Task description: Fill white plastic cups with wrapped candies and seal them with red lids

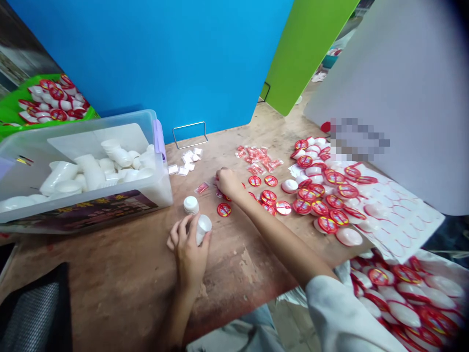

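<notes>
My left hand (188,247) holds a small white plastic cup (204,227) tilted, its mouth facing up and to the right. Just behind it, a stack of white cups (191,205) stands upside down on the table. Farther in, my right hand (228,183) is closed with its fingertips down at the tabletop; what they grip, if anything, is hidden. Close by lie a small clear packet with red contents (201,187) and a round red sticker (224,210). More red packets (258,157) are heaped beyond, and small white packets (188,159) lie to the left.
A clear bin (166,188) of white cups stands at left, with a green container (10,107) of filled cups behind. Capped cups (311,190) and a sticker sheet (414,220) are at right, above a bag of finished cups (403,293). A blue panel (157,63) borders the back.
</notes>
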`<state>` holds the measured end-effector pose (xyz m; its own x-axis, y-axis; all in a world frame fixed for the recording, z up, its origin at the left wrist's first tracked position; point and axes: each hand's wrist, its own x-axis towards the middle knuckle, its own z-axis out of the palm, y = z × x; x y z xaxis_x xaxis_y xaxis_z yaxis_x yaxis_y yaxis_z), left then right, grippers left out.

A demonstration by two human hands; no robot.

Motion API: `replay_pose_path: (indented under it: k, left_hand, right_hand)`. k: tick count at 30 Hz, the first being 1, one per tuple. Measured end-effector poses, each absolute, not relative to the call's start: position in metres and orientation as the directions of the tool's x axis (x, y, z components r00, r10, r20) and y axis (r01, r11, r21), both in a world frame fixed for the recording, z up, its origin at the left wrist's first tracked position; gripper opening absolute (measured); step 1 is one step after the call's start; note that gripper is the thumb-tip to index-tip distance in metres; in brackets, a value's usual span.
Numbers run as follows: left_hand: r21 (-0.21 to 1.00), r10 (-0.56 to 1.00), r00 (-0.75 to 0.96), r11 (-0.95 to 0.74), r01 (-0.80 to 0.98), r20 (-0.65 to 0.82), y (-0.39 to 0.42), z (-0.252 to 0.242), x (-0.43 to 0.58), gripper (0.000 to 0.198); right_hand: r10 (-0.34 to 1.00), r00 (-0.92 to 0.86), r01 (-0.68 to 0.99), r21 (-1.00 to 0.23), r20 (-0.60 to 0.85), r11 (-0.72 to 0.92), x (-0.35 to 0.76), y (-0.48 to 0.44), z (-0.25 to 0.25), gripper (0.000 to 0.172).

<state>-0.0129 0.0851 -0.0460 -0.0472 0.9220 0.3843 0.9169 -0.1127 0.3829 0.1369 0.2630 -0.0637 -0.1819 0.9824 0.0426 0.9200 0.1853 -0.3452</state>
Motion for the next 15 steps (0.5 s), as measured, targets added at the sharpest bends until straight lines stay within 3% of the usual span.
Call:
replay_pose_path:
  k: [6, 12, 15]
  left_hand:
    - [0.446, 0.725, -0.144, -0.244, 0.861, 0.674, 0.069, -0.032, -0.018, 0.048]
    - [0.680, 0.756, -0.315, -0.225, 0.698, 0.574, 0.046, -0.037, -0.032, 0.048]
    - [0.730, 0.790, -0.342, -0.184, 0.658, 0.508, 0.038, -0.044, -0.037, 0.046]
  right_hand:
    - [0.980, -0.190, 0.904, -0.381, 0.051, 0.195, 0.135, 0.279, -0.061, 0.029]
    - [0.957, -0.270, 0.816, -0.503, 0.101, 0.284, 0.109, 0.323, -0.032, 0.024]
    - [0.964, -0.253, 0.801, -0.541, 0.080, 0.255, 0.081, 0.346, -0.027, 0.028]
